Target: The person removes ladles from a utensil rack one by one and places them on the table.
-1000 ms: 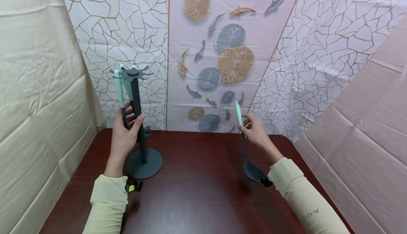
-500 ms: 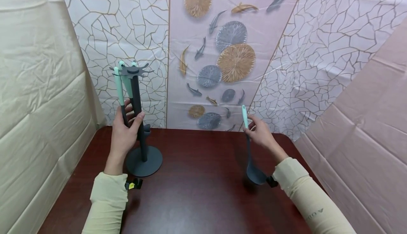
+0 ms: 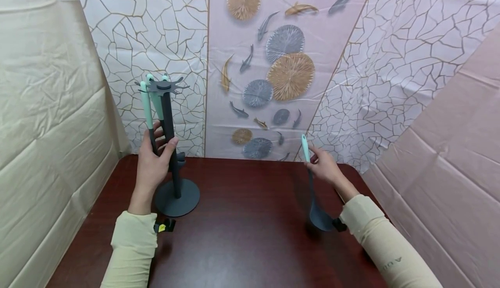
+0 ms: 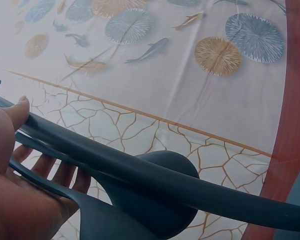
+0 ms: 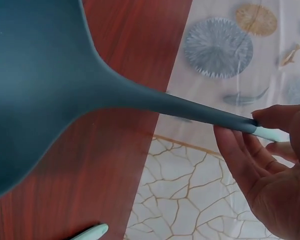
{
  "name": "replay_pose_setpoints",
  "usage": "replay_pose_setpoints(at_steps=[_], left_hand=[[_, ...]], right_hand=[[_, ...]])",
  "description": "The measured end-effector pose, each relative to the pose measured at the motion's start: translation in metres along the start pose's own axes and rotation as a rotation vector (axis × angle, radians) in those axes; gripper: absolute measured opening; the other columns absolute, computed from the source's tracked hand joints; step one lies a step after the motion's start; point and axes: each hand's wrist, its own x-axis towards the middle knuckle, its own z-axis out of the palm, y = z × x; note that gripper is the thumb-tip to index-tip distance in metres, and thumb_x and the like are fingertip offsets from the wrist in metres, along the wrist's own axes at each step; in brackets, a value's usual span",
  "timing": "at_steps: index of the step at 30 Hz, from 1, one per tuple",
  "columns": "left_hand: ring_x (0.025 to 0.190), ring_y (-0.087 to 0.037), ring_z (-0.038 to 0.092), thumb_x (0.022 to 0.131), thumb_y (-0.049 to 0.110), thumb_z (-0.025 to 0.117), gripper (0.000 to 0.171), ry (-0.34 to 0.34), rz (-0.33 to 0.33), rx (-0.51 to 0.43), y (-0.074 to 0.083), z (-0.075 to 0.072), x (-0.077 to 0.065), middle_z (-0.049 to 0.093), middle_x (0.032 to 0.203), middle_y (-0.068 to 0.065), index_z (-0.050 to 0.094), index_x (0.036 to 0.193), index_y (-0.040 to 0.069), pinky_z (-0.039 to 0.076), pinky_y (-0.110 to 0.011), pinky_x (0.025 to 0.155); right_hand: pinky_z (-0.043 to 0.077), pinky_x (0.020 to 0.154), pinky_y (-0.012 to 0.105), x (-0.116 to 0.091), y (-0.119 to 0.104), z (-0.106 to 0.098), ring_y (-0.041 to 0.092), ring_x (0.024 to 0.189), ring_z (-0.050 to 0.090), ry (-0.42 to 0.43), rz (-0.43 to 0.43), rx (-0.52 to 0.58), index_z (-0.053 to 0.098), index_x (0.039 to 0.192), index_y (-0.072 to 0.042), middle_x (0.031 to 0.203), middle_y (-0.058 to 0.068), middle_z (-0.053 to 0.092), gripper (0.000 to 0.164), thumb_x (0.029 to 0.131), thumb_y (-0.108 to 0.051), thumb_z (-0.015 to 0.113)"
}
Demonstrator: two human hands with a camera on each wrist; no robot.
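Note:
In the head view, my left hand (image 3: 153,166) grips the dark pole of a utensil stand (image 3: 177,199). The thumb lies over the pole, and the fingers reach behind it among hanging utensil shanks. Utensils with mint handles (image 3: 146,105) hang from the stand's hooked top; their dark heads (image 4: 165,200) show in the left wrist view. On the right, my right hand (image 3: 324,165) pinches a ladle (image 3: 320,219) where its mint handle meets the dark shank. The ladle's bowl points down, low over the table; whether it touches the wood cannot be told.
The reddish-brown table (image 3: 242,218) has a patterned cloth (image 3: 258,62) behind it and plain cloth at both sides. A mint handle tip (image 5: 92,232) of another utensil shows over the table in the right wrist view, mostly out of frame.
My right hand has moved right and slightly lower with the ladle, bringing its bowl closer to the table. The left hand keeps its grip on the stand. The head view has tilted slightly.

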Motion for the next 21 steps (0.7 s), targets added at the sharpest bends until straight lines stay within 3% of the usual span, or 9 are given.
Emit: replay_pose_setpoints(at_steps=[11, 21], left_hand=[[0.131, -0.029, 0.060, 0.106, 0.023, 0.068, 0.069, -0.005, 0.026, -0.027, -0.001, 0.000, -0.001, 0.054, 0.149, -0.011, 0.034, 0.165, 0.018, 0.049, -0.042, 0.111], [0.131, -0.030, 0.060, 0.105, 0.024, 0.069, 0.069, -0.005, 0.025, -0.020, -0.001, 0.000, 0.000, 0.054, 0.149, -0.011, 0.035, 0.165, 0.019, 0.049, -0.045, 0.111]], right_hand=[[0.058, 0.065, 0.041, -0.006, 0.024, -0.005, 0.025, 0.074, 0.070, -0.064, 0.037, -0.068, 0.037, 0.160, 0.007, 0.098, 0.021, 0.074, 0.069, 0.100, -0.006, 0.069], [0.054, 0.064, 0.040, -0.010, 0.033, -0.003, 0.023, 0.072, 0.065, -0.094, 0.048, -0.108, 0.046, 0.151, 0.008, 0.093, 0.017, 0.070, 0.059, 0.099, -0.005, 0.070]])
